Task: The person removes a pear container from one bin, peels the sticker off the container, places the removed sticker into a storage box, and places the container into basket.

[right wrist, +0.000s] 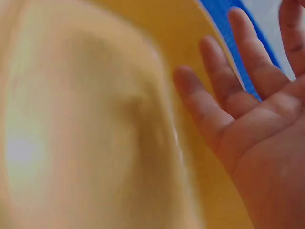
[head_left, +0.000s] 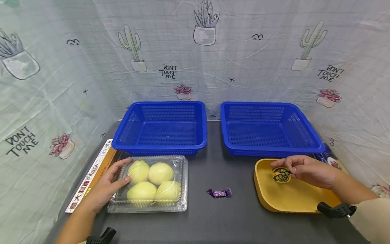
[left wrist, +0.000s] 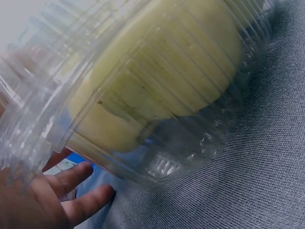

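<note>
Left hand (head_left: 106,186), fingers loosely spread, rests on the clear box (head_left: 183,184). Right hand (head_left: 310,171) seems to pinch a small packet (head_left: 280,175), yellow tray (head_left: 286,200) beneath its fingers; light pressure should suit both.

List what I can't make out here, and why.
Small item in the right grip: head view, too small to identify.
Pale shape: right wrist view, too blurred to identify.
Purple candy print: head view, too small to read.
Dark package: head view, partly hidden by right blue basket and right arm.
Pasta box: head view, partly covered by left arm.
</note>
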Demonstrator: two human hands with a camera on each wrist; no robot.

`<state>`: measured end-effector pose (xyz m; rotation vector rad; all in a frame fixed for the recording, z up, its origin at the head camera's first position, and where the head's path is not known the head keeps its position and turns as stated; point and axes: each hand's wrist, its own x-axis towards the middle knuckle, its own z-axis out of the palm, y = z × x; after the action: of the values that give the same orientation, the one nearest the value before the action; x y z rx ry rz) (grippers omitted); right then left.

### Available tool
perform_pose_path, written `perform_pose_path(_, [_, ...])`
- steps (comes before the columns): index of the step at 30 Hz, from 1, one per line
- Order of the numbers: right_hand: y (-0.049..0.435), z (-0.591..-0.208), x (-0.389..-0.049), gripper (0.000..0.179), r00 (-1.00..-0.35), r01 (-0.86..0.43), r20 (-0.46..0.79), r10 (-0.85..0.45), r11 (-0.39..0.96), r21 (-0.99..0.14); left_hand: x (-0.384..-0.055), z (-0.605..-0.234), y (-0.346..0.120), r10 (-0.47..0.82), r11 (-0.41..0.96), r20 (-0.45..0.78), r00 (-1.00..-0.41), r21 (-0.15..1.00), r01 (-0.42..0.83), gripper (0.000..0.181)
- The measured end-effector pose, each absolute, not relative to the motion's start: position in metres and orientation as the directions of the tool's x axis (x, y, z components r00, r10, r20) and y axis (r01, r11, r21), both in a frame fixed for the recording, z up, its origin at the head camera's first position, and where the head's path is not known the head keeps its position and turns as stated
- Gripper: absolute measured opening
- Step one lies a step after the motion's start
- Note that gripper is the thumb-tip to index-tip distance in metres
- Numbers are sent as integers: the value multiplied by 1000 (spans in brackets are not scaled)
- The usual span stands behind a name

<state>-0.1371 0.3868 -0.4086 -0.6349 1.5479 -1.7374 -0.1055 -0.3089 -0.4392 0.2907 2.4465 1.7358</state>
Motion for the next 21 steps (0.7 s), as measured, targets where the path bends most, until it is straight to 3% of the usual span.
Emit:
perform_pose_path(12, [390,-430,-154,14,-427,230,-192,-883,99,-968,-106,-437,-309,227,345,0,-974,935,80,64])
perform_pose_path(21, [373,-429,-156,16,-450,124,-371,-812,355,-927,-105,-436,-311,228,359,-12,-974,931,73,64])
